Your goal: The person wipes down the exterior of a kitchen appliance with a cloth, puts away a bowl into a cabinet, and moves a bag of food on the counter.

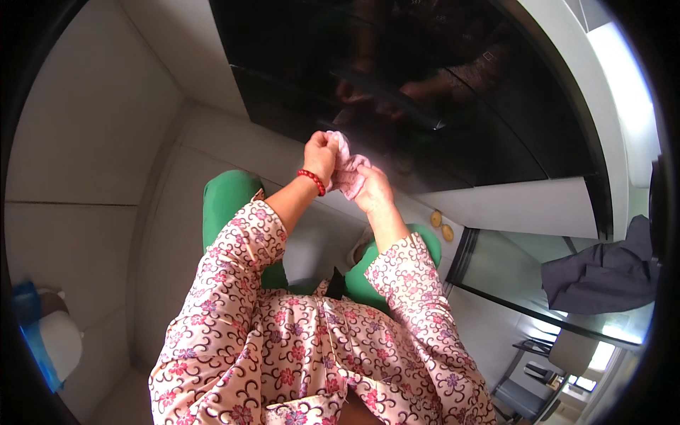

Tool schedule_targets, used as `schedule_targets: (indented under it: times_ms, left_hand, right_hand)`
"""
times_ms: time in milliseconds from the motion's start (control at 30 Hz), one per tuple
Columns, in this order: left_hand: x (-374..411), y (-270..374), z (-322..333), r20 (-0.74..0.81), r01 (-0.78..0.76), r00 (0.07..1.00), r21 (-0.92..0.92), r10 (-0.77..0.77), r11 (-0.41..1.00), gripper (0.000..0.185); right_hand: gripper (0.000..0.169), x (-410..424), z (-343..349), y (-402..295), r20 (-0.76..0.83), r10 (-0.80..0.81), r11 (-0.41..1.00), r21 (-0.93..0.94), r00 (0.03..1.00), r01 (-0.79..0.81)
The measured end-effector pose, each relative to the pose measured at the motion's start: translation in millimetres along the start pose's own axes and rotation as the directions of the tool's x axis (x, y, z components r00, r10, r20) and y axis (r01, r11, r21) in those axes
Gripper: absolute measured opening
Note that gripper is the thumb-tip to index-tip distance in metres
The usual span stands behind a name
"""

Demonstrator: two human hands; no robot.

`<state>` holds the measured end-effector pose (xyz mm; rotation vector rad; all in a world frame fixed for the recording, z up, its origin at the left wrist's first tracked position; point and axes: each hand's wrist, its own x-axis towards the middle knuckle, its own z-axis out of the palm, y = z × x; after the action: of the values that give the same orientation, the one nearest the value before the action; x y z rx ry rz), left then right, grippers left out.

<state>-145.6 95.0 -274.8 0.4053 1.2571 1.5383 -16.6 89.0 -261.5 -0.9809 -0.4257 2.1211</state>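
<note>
A crumpled pink cloth (348, 178) is stretched between my two hands, just in front of a glossy black appliance front (297, 90). My left hand (320, 154), with a red bead bracelet at the wrist, pinches the cloth's upper left part. The lower right part is gripped by my right hand (376, 187) between thumb and fingers. A dark bar handle (393, 98) runs across the black front, which mirrors my hands and sleeves. Whether the cloth touches the black surface cannot be told.
Two yellowish potato-like things (442, 226) lie on the floor at the right. Beyond them stands a glass panel with a black frame (510, 300), and a dark grey cloth (600, 276) hangs there. Pale cabinet walls rise at the left; a blue and white bag-like thing (45, 337) is low left.
</note>
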Motion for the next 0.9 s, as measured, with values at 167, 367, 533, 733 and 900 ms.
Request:
schedule_targets:
  times_ms: [167,367,533,733,900]
  left_hand:
    - [-60.1,-29.9,-27.0,0.149,0.246,0.953,0.131,-0.265,0.960,0.013]
    - [-122.6,-28.4,-59.3,0.201,0.516,0.809,0.207,-0.552,0.831,0.032]
    - [-134.3,-55.3,-81.0,0.332,0.596,0.712,0.181,-0.619,0.782,0.044]
    - [-136.2,-54.5,-92.9,0.382,0.652,0.628,0.218,-0.678,0.726,0.045]
    - [-123.0,-61.5,-106.2,0.471,0.484,0.412,0.612,-0.780,0.625,0.047]
  right_hand:
    - [0.018,-40.8,3.5,33.2,-0.182,0.086,0.981,-0.154,0.979,-0.115]
    - [0.018,-80.1,-25.2,66.4,-0.147,0.127,0.968,-0.199,0.981,-0.155]
    - [0.009,-89.0,-53.2,92.4,-0.184,0.104,0.994,-0.019,0.977,-0.110]
    - [0.008,-94.2,-66.5,104.1,-0.299,-0.092,0.995,0.015,0.950,0.101]
    - [0.008,-88.2,-80.7,87.9,-0.414,-0.226,0.972,-0.041,0.882,0.230]
